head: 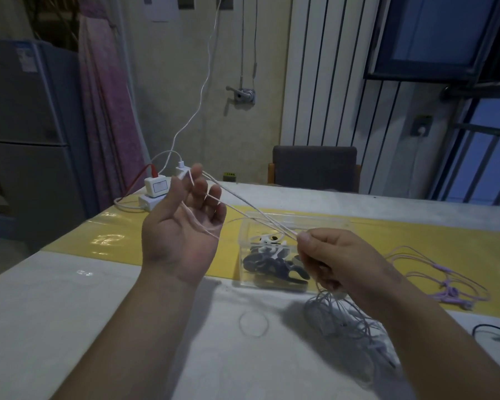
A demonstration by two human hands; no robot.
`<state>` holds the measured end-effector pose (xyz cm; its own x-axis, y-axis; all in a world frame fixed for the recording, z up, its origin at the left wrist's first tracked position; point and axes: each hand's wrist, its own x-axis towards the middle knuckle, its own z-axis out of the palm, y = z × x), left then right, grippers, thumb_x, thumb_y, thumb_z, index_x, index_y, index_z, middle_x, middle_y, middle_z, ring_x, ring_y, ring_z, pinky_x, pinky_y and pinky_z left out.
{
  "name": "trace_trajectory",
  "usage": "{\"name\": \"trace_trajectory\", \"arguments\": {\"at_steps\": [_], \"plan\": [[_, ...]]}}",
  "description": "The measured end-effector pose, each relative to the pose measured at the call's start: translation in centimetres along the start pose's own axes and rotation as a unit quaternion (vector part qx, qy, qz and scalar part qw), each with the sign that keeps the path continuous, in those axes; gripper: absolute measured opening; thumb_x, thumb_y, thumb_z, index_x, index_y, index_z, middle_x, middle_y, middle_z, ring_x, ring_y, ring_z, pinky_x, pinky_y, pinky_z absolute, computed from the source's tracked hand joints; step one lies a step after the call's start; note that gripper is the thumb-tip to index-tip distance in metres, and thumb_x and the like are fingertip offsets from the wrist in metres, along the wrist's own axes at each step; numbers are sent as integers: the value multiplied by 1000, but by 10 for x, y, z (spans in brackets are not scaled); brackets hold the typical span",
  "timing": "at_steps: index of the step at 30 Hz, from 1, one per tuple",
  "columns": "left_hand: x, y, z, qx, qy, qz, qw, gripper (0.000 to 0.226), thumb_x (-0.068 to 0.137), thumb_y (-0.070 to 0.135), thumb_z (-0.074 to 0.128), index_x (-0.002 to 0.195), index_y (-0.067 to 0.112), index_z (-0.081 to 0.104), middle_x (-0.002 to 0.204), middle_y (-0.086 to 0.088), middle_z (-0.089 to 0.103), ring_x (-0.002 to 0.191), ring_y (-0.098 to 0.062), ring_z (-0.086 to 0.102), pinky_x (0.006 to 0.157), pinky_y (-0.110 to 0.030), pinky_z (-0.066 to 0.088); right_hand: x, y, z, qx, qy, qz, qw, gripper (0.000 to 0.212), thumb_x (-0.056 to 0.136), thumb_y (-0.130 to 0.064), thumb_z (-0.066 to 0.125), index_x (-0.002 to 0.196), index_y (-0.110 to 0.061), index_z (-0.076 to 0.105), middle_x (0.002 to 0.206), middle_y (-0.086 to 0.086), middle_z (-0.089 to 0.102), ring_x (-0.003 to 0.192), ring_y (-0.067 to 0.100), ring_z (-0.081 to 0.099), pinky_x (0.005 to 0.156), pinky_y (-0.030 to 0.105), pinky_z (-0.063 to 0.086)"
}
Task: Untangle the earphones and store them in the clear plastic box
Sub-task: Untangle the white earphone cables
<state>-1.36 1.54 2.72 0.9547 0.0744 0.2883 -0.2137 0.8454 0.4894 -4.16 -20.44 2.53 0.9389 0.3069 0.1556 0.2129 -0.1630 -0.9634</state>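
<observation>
My left hand (185, 226) is raised palm up, with thin pale earphone cord (254, 215) looped round its half-curled fingers. The strands run taut to my right hand (329, 261), which pinches them between thumb and forefinger above the clear plastic box (244, 229). Black and white earphones lie inside the box. More of the white cord hangs from my right hand into a tangled heap (350, 321) on the table. Purple earphones (445, 290) lie on the table to the right.
A white power strip with chargers (156, 192) sits at the table's far left corner. A yellow runner (416, 235) crosses the white table. A dark cable (494, 333) lies at the right edge. A chair (315, 166) stands behind the table.
</observation>
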Motion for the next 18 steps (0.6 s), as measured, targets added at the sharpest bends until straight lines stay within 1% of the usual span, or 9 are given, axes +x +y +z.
{"name": "trace_trajectory", "arguments": {"at_steps": [1,2,4,6,8,10,13,14,18], "plan": [[0,0,1,-3,-1,7,1000,35,81,36,59,114,23,60,91,5,60,95,-16,61,81,-29,43,0,0,-1,-1,3,3,1000,37,93,-29,53,61,-10,53,49,3,49,42,10,31,42,21,23],[2,0,2,-7,7,14,1000,33,82,36,60,114,26,60,91,3,61,95,-18,62,84,-30,44,0,0,-1,2,9,6,1000,37,94,-26,53,62,-8,53,50,5,50,42,11,31,43,21,23],[5,1,2,-1,45,12,999,25,85,36,58,108,27,62,78,4,58,79,-15,64,81,-28,44,0,0,-3,10,26,8,1000,38,96,-23,51,61,-7,52,50,5,50,43,12,29,43,21,22],[8,1,0,13,107,-3,994,17,94,35,53,99,22,62,59,7,46,56,-9,55,67,-24,41,1,0,-4,14,49,8,999,40,98,-23,49,61,-7,49,49,4,46,43,13,27,41,19,22],[9,1,-3,19,168,-24,985,23,98,35,50,84,18,59,50,6,36,47,-10,43,61,-25,38,1,1,-5,25,73,3,997,41,99,-26,47,62,-9,45,50,6,33,47,15,22,39,16,26],[8,1,-4,16,192,-35,981,32,99,37,48,73,17,52,48,4,33,44,-12,40,59,-25,36,2,1,-5,40,92,6,995,42,101,-29,44,63,-11,41,53,3,23,52,15,15,40,13,30],[8,2,-4,28,179,-57,982,36,100,39,45,70,19,48,48,5,30,42,-11,36,54,-25,31,2,0,-4,48,103,9,994,43,102,-27,44,61,-13,40,52,0,21,54,14,13,39,13,30],[8,2,-4,45,166,-69,983,36,100,39,44,69,19,48,47,5,28,42,-11,34,52,-25,30,1,0,-4,44,102,6,994,45,101,-27,46,59,-14,39,52,0,20,53,14,13,39,15,28],[2,-2,1,178,105,-86,975,37,99,36,46,66,19,49,45,6,24,38,-9,27,42,-21,27,0,1,-2,36,80,1,996,50,99,-30,48,51,-19,40,50,-2,22,48,15,15,47,26,13]]}}
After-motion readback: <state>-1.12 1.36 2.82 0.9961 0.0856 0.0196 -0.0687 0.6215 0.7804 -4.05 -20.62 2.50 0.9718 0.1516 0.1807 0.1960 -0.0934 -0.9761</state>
